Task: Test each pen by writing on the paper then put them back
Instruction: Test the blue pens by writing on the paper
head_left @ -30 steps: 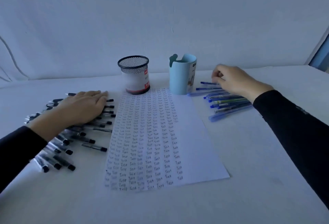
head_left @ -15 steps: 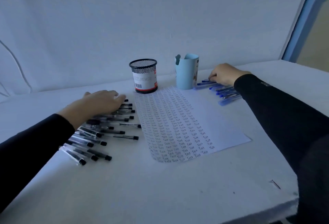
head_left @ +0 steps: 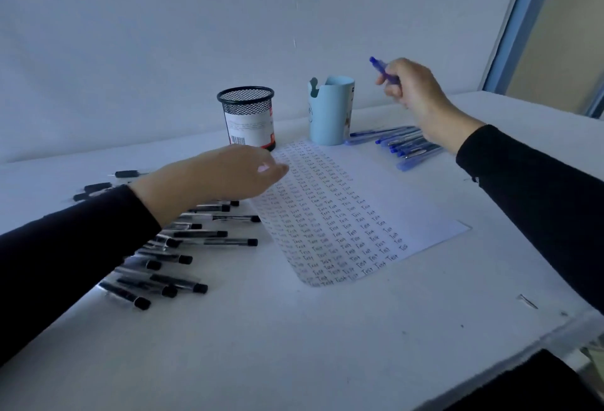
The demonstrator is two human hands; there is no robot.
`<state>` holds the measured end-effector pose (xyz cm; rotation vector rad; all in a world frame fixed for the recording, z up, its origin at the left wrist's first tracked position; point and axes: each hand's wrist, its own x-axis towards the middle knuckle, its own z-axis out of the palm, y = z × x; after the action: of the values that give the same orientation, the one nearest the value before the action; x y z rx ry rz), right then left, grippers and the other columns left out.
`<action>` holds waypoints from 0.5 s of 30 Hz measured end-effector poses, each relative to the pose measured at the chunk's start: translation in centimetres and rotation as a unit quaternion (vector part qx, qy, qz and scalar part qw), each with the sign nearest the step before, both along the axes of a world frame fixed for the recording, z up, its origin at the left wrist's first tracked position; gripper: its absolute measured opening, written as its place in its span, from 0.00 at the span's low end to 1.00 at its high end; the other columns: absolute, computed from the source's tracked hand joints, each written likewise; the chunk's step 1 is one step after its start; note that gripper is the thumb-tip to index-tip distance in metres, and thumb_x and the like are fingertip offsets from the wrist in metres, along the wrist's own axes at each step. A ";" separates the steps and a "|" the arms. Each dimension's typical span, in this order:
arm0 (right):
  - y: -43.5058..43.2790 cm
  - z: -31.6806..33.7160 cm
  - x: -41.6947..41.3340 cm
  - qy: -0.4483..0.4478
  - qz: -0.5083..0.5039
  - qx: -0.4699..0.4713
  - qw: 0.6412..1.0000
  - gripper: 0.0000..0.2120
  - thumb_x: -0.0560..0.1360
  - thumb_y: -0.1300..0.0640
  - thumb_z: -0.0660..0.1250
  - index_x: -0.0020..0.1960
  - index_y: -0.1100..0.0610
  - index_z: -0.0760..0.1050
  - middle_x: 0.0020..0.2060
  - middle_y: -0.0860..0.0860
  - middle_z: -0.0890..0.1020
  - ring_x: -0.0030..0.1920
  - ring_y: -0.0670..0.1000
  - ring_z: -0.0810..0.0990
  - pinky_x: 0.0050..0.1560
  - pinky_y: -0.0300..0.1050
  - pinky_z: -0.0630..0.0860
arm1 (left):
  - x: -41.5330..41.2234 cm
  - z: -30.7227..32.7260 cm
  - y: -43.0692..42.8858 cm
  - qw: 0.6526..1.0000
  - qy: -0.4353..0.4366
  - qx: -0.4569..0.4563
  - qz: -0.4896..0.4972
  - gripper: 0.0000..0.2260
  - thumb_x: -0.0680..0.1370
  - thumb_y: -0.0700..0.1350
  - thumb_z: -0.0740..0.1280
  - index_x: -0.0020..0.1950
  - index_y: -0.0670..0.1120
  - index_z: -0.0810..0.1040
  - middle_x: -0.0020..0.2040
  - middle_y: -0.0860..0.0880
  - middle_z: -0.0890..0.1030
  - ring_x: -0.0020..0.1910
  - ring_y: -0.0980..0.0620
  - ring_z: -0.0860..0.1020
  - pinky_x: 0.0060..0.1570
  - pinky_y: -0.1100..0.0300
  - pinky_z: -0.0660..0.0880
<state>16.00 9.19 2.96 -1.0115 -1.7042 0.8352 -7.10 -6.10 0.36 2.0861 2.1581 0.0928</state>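
Gripping blue pen (head_left: 380,70), right hand (head_left: 415,90) hovers; mesh cup (head_left: 248,116) near blue cup (head_left: 330,113).

The left arm reaches in from the near left edge, its dark left sleeve (head_left: 65,253) ending at a bare wrist. The left hand (head_left: 225,175) is palm down with the fingers (head_left: 277,169) together and almost straight, pointing right and slightly far; it holds nothing, and whether it touches the surface below cannot be told. The right arm comes in from the right edge in a dark right sleeve (head_left: 539,188), forearm angled up and far. The right hand (head_left: 415,90) is raised at the far right, its back toward the camera, fingers curled round a blue pen (head_left: 380,69) whose end sticks up and left out of the grip.
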 end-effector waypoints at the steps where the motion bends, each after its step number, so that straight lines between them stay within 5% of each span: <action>1: -1.5 0.4 0.0 0.033 0.028 -0.039 0.998 0.13 0.75 0.47 0.56 0.38 0.53 0.72 0.27 0.44 0.69 0.29 0.45 0.63 0.35 0.43 0.59 | 0.1 -0.3 0.1 1.000 -0.004 -0.003 -0.015 0.24 0.81 0.63 0.52 0.69 0.53 0.73 0.69 0.52 0.74 0.66 0.50 0.73 0.67 0.50 0.68; 4: -5.2 1.5 0.8 0.115 0.154 -0.142 0.971 0.18 0.68 0.39 0.59 0.40 0.55 0.70 0.27 0.47 0.62 0.31 0.49 0.56 0.35 0.46 0.55 | 0.3 -0.8 0.2 0.999 -0.011 0.006 -0.040 0.24 0.79 0.66 0.52 0.67 0.55 0.73 0.65 0.54 0.75 0.63 0.49 0.74 0.64 0.48 0.71; 8: -7.0 1.6 1.5 0.214 0.240 -0.277 0.905 0.31 0.66 0.26 0.60 0.42 0.55 0.68 0.29 0.48 0.56 0.33 0.52 0.51 0.37 0.46 0.56 | 0.7 -1.1 0.1 0.998 -0.007 -0.025 -0.054 0.32 0.77 0.68 0.53 0.76 0.53 0.62 0.76 0.53 0.63 0.74 0.50 0.63 0.71 0.51 0.61; 15: -5.6 0.6 1.4 0.309 0.215 -0.337 0.863 0.20 0.72 0.37 0.60 0.38 0.55 0.66 0.27 0.47 0.54 0.30 0.51 0.52 0.34 0.44 0.58 | 0.5 -0.9 0.0 0.997 0.011 -0.064 -0.051 0.41 0.70 0.74 0.51 0.79 0.56 0.54 0.79 0.55 0.56 0.77 0.50 0.56 0.74 0.48 0.55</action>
<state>17.43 3.57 3.53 -0.6590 -1.0777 1.9112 -6.56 -6.05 -0.50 2.1299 2.0076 -0.0781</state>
